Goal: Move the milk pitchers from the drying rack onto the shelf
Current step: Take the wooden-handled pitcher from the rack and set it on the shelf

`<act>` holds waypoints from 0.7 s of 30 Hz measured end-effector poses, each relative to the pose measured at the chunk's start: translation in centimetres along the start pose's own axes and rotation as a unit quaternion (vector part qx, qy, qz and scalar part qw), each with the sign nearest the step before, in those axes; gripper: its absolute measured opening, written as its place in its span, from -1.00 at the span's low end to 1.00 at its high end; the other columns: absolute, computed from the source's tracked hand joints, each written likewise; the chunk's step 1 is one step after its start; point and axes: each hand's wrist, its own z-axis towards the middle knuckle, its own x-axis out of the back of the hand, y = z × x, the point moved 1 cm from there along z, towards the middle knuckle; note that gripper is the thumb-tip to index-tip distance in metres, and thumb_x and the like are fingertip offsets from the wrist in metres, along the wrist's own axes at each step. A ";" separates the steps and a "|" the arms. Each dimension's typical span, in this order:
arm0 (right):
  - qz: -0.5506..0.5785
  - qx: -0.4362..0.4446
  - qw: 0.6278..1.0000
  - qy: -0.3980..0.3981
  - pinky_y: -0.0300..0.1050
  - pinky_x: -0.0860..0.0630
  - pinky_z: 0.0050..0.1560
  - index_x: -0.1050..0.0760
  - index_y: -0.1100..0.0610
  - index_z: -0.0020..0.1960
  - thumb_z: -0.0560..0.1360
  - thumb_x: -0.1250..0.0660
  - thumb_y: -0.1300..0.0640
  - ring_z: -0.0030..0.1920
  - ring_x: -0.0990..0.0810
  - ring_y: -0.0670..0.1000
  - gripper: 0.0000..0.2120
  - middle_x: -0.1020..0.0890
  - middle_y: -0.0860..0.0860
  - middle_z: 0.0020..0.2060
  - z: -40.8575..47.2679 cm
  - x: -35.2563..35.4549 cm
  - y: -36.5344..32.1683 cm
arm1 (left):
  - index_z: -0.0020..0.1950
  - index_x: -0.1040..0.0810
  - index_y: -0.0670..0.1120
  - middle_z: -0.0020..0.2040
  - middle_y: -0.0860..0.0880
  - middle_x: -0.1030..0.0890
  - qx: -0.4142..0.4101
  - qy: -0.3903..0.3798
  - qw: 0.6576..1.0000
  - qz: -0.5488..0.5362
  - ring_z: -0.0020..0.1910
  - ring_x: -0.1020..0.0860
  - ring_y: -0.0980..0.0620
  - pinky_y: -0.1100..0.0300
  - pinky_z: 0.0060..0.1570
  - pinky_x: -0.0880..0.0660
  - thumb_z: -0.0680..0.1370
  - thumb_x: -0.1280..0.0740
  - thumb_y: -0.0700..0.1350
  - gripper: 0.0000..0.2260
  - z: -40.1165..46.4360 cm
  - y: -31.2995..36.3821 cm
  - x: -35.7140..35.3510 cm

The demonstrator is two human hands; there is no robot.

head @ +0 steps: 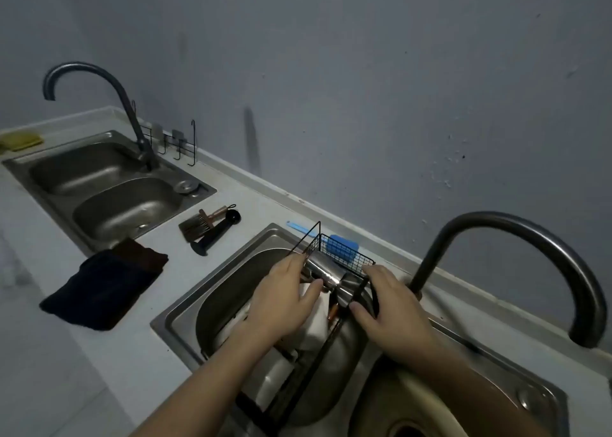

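A black wire drying rack rests over the near sink basin. Inside it lie two steel milk pitchers on their sides: one under my left hand, whose fingers wrap its body, and another held by my right hand at its rim. White items sit lower in the rack, partly hidden by my left hand and arm. No shelf is in view.
A tall curved tap rises right of the rack, close to my right hand. A blue sponge sits in the rack's far end. Brushes and a dark cloth lie on the counter; a second double sink is far left.
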 end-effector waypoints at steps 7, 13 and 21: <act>0.002 -0.016 1.000 -0.022 -0.03 -0.43 0.33 -0.31 -0.01 0.45 0.49 -0.35 -0.11 0.28 -0.50 -0.02 -0.42 -0.50 -0.05 0.34 4.2 -3.0 1.3 | 0.33 -0.47 0.03 0.24 0.05 -0.56 0.055 -0.034 0.997 -0.035 0.22 -0.54 0.05 0.20 0.04 -0.44 0.57 -0.28 0.14 -0.63 2.4 -2.0 -3.7; -0.031 0.006 0.999 -0.015 -0.08 -0.37 0.29 -0.40 0.09 0.42 0.50 -0.37 -0.04 0.21 -0.53 0.02 -0.47 -0.57 0.01 0.27 6.7 -4.8 2.3 | 0.19 -0.55 -0.02 0.11 0.03 -0.62 0.050 -0.029 0.998 -0.027 0.06 -0.59 0.05 0.06 0.02 -0.58 0.54 -0.37 0.09 -0.71 3.7 -3.0 -6.0; -0.138 0.006 0.987 -0.081 0.09 -0.01 0.55 -0.51 0.06 0.25 0.52 -0.29 -0.07 0.22 -0.56 0.00 -0.63 -0.65 -0.02 0.14 10.1 -7.1 2.7 | 0.17 -0.58 0.01 0.10 0.03 -0.62 0.066 -0.018 0.998 -0.006 0.04 -0.59 0.03 0.15 -0.05 -0.53 0.49 -0.38 0.16 -0.66 4.9 -3.5 -8.1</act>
